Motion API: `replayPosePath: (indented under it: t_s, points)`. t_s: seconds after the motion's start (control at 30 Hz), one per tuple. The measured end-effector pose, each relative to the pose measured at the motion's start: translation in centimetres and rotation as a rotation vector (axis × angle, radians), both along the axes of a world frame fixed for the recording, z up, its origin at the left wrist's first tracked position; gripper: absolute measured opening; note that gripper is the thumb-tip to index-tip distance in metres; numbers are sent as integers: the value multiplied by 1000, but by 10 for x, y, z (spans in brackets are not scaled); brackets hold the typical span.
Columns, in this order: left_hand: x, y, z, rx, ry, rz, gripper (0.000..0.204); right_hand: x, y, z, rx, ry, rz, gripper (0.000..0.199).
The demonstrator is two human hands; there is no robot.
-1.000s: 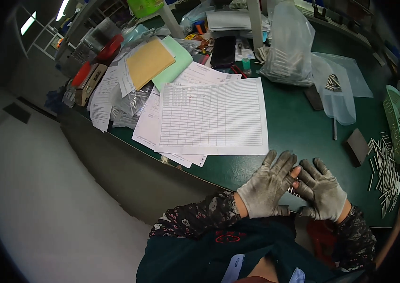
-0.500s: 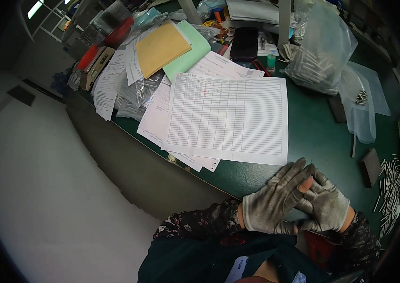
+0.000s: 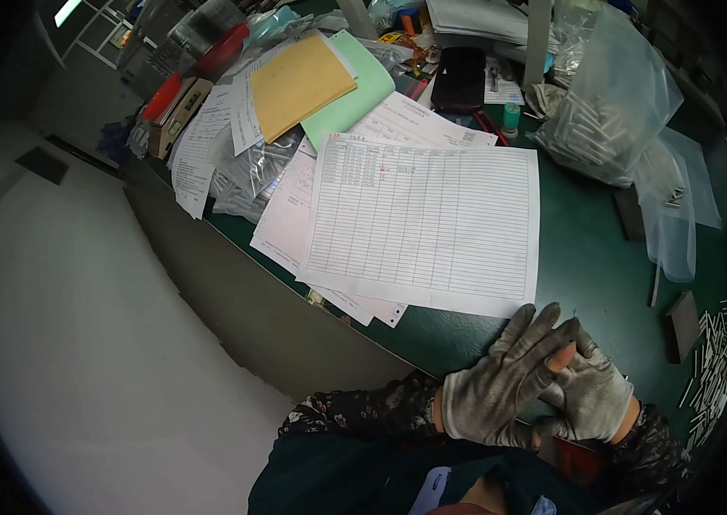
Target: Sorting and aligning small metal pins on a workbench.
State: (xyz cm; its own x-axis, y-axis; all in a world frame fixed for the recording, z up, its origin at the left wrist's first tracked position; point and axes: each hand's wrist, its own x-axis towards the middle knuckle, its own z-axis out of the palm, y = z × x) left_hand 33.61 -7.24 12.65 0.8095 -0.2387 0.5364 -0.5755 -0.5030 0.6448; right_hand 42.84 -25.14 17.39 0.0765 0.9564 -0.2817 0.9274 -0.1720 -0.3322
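My left hand (image 3: 496, 382), in a worn grey-white work glove, is open with its fingers stretched out. One bare fingertip pokes through the glove. It lies against my right hand (image 3: 591, 390), gloved alike, whose fingers are extended but partly covered by the left. Nothing shows between the two hands. They meet over the front edge of the green table (image 3: 440, 335), just below the corner of a printed sheet with a ruled grid (image 3: 432, 223). A few rows at the top of that sheet are filled in.
Right of my hands lie a dark block (image 3: 682, 326) and many loose metal pins (image 3: 706, 378). A clear bag of pins (image 3: 608, 124) stands at the back right, near a dark phone (image 3: 459, 79) and a green-capped bottle (image 3: 511, 118). A tan envelope (image 3: 301, 84) and papers lie left.
The view has shifted slightly, so the table things sit a little lower and further right. My hands stay together, lower in the picture, and the left covers more of the right.
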Motion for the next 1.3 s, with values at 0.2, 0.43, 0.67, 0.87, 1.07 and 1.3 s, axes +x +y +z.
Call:
replayPosePath:
  t_s: [0.2, 0.43, 0.67, 0.87, 1.07, 1.3]
  points:
    - [1, 2, 2, 1, 26, -64, 92, 0, -49, -6, 34, -37, -68, 76]
    - [6, -3, 1, -18, -16, -61, 92, -1, 0, 0, 109, 34, -53, 74]
    - [1, 5, 5, -28, 39, -72, 92, 0, -54, -5, 96, -35, -58, 71]
    - [6, 0, 3, -48, 15, -87, 93, 0, -11, -6, 115, -34, -42, 70]
    - [5, 4, 1, -42, 23, -74, 94, -3, -38, -5, 138, -3, -96, 70]
    - [3, 1, 3, 0, 33, -82, 94, -2, -47, -6, 149, -58, -97, 68]
